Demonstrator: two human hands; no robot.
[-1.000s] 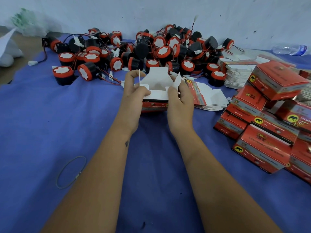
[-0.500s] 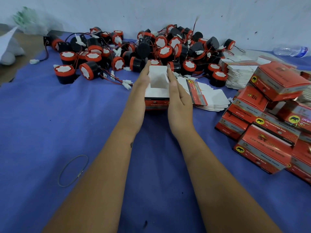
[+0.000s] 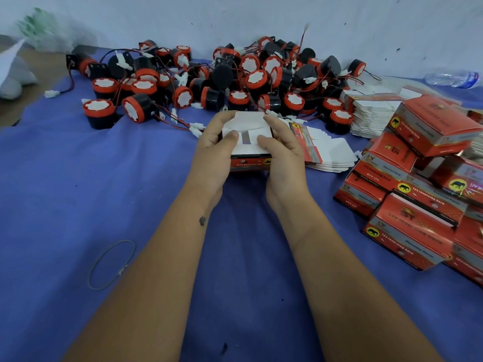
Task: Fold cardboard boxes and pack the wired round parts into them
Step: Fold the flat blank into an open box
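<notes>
There is a single view, from a camera worn on the person's head, so no second view overlaps with it. It looks forward and steeply down along both forearms, which enter from the bottom edge and meet near the middle of the frame, where the left hand and right hand sit close to the lens. The wide angle bends the edges: the blue cloth fills the near ground, the wall closes the top, and the stack of boxes at the right edge looks stretched and slightly blurred.
</notes>
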